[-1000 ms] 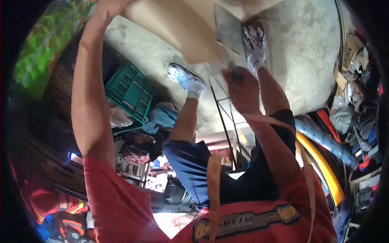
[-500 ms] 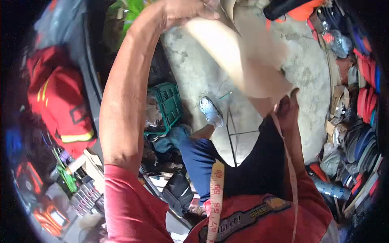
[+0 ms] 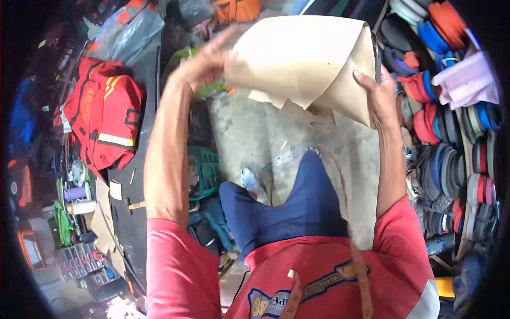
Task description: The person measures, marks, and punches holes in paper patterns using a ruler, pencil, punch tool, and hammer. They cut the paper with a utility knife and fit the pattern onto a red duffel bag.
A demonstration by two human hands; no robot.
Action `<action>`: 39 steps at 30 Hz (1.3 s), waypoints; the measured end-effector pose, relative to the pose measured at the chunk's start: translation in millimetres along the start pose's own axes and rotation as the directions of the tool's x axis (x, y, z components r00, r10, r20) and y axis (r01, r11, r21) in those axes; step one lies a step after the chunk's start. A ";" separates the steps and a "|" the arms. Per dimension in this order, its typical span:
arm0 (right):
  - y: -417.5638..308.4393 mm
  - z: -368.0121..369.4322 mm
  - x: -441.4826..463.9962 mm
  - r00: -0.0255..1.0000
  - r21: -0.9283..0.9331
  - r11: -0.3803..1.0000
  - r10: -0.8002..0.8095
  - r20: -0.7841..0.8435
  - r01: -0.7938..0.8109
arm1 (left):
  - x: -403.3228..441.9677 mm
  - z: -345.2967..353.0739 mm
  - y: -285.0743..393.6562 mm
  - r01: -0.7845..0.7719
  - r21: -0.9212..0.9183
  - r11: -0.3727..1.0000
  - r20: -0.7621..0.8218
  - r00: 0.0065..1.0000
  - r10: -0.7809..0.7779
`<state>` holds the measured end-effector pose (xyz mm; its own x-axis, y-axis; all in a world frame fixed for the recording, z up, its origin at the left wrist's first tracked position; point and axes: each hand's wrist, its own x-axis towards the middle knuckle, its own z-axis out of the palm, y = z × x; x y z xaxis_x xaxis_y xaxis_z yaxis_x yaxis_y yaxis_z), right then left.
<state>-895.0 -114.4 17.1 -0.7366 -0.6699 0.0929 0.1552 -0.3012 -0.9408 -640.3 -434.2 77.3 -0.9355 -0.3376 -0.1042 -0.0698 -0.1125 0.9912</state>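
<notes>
A tan sheet of heavy paper [image 3: 303,53], curled into a loose roll, is held up in front of me. My right hand [image 3: 383,101] grips its right end, thumb on the near face and fingers behind. At the left end, my left hand [image 3: 202,69] is blurred, its fingers stretched out and apart beside the paper; whether it touches is unclear. Jagged-edged paper pieces [image 3: 287,105] hang below the roll. A measuring tape [image 3: 359,271] hangs down over my red shirt.
A red bag [image 3: 109,117] with reflective stripes lies on the dark table [image 3: 135,181] at left, near a hammer [image 3: 136,204]. Below the table is a green crate [image 3: 206,173]. Rolls of webbing [image 3: 445,167] are stacked along the right side.
The paper has swung up and across, now lying nearly level instead of slanting down. My right hand has risen with its end. My left hand has moved lower, and its fingers have spread.
</notes>
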 end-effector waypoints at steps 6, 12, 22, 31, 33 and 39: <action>-46.7 -30.8 -3.2 0.997 -0.187 0.979 -0.083 0.005 0.082 | -56.4 38.6 -79.3 0.222 -0.099 0.970 0.022 0.975 -0.221; -31.1 -75.4 -34.5 0.984 -0.546 0.822 -0.178 0.017 0.158 | -154.9 68.1 -87.0 -0.106 -0.530 0.842 -0.152 0.988 0.029; 7.7 -40.1 -212.5 0.897 -0.859 0.374 -0.398 0.191 0.349 | -308.4 54.2 -56.1 -0.249 -0.346 0.905 -0.429 0.900 0.083; 37.6 -16.9 -364.0 0.772 -0.732 0.628 0.317 0.551 0.264 | -427.2 16.1 -9.4 0.205 0.068 0.976 -0.495 0.857 -0.145; 30.1 -21.8 -368.3 0.678 -0.708 0.671 0.417 0.605 0.220 | -439.8 13.6 0.8 0.306 0.094 0.947 -0.501 0.837 -0.221; -30.1 -46.1 -345.8 0.531 -0.651 0.749 0.606 0.592 -0.128 | -498.6 29.1 7.1 0.415 0.125 0.901 -0.579 0.768 -0.273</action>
<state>-675.4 157.6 -1.8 0.0927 -0.9403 -0.3274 -0.2181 0.3016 -0.9281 -184.4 -239.4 138.7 -0.4987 -0.7699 -0.3982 -0.4944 -0.1246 0.8602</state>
